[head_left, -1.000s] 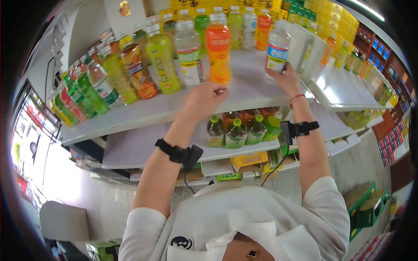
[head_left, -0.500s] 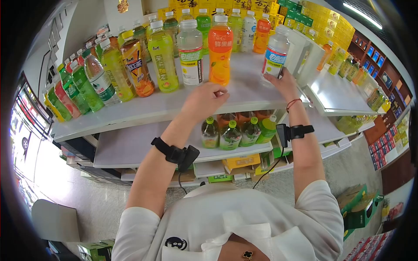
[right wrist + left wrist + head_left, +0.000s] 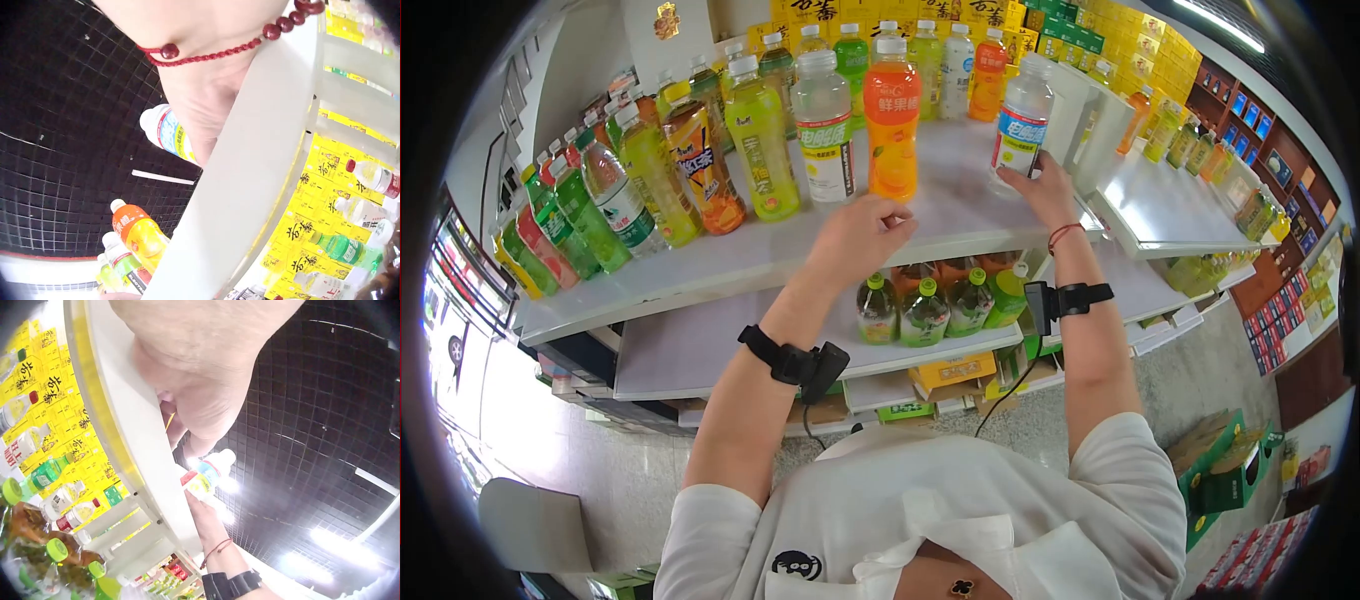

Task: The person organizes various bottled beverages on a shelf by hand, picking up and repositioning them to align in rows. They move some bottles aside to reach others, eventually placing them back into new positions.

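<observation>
In the head view, a row of drink bottles [image 3: 698, 160] occupies the upper left of the frame; its front right end is a green-labelled bottle [image 3: 827, 160] and an orange bottle [image 3: 892, 135], side by side. The left hand [image 3: 858, 243] lies at frame centre, just below the orange bottle, fingers loosely curled, grasping nothing (contact with the shelf [image 3: 960, 217] cannot be confirmed). Across a stretch of bare shelf, the blue-labelled bottle [image 3: 1019, 132] stands in the upper frame, right of centre. Its long axis is near vertical, cap up. The right hand [image 3: 1050, 193] is the nearer hand: it grasps the bottle low, thumb at front. From that hand, the bottle extends up and slightly left; the orange bottle lies farther left.
</observation>
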`<action>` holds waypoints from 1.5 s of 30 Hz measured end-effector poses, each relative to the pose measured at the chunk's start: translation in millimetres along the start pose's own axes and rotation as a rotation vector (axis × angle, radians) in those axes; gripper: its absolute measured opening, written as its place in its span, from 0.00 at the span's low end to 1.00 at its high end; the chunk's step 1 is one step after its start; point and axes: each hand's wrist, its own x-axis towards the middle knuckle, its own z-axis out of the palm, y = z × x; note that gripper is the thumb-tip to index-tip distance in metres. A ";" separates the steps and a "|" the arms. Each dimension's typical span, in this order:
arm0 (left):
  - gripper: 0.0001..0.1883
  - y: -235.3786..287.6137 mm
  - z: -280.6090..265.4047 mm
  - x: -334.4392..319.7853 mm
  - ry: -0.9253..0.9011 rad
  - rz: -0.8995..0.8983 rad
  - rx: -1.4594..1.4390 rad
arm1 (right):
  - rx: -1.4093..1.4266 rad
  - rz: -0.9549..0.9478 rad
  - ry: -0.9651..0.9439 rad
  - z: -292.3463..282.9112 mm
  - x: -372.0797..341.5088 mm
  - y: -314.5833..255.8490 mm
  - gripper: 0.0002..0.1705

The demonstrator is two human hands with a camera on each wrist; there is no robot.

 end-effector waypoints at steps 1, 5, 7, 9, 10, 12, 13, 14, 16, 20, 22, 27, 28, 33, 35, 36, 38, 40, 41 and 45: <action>0.17 -0.6 1.4 0.7 -0.008 0.008 -0.001 | -0.004 0.007 0.009 -0.3 0.6 3.4 0.35; 0.14 -7.5 5.4 0.9 0.044 0.051 0.008 | -0.054 0.120 0.152 0.1 5.8 11.3 0.35; 0.12 -6.8 5.5 0.7 0.066 0.088 -0.012 | -0.017 0.170 0.190 0.0 7.2 15.2 0.34; 0.13 -2.7 2.5 -0.1 0.055 0.071 -0.001 | 0.012 0.176 0.213 1.4 8.6 18.4 0.33; 0.13 -1.6 1.7 -0.5 0.046 0.080 -0.001 | 0.009 0.183 0.223 0.8 8.4 18.6 0.33; 0.16 -0.9 0.2 -0.4 0.029 0.051 0.013 | 0.020 0.221 0.244 -0.3 8.3 17.8 0.32; 0.16 -2.2 0.8 -0.3 0.021 0.058 0.013 | 0.018 0.228 0.252 -0.5 8.6 19.1 0.32; 0.15 -3.9 1.7 -0.2 0.031 0.059 -0.012 | 0.023 0.232 0.271 -0.5 9.4 20.8 0.32; 0.15 -5.3 2.9 0.0 0.037 0.064 -0.035 | 0.028 0.240 0.293 -1.0 8.1 19.7 0.31; 0.15 -7.8 3.9 0.2 0.051 0.082 -0.055 | 0.044 0.246 0.290 -1.3 7.5 19.7 0.30; 0.15 -7.4 4.0 -0.2 0.055 0.091 -0.058 | 0.047 0.247 0.284 -1.1 8.4 20.4 0.30; 0.15 -5.0 2.0 -2.2 0.063 0.079 -0.049 | 0.023 0.246 0.349 1.8 11.3 25.3 0.29; 0.15 -4.8 1.8 -2.1 0.062 0.079 -0.049 | 0.022 0.247 0.350 1.6 11.5 26.0 0.29; 0.15 -3.4 0.4 -3.0 0.060 0.066 -0.053 | 0.008 0.233 0.353 5.0 14.3 34.5 0.32; 0.15 -3.5 -0.5 -3.5 0.059 0.066 -0.044 | -0.011 0.248 0.352 6.0 15.6 36.7 0.33; 0.15 -3.8 -0.7 -3.2 0.057 0.068 -0.034 | -0.030 0.263 0.352 5.9 14.9 35.2 0.34; 0.15 -7.7 1.5 -1.1 0.052 0.067 -0.051 | 0.004 0.271 0.348 4.1 12.6 32.5 0.34; 0.16 -9.4 0.8 0.4 0.049 0.065 -0.058 | 0.047 0.278 0.344 5.9 11.1 30.1 0.35; 0.16 -8.2 1.2 -0.1 0.042 0.054 -0.069 | -0.111 0.205 0.519 8.8 9.1 31.8 0.36; 0.16 -10.2 0.2 1.2 0.043 0.036 -0.089 | -0.088 -0.115 0.661 7.4 -13.2 -8.0 0.40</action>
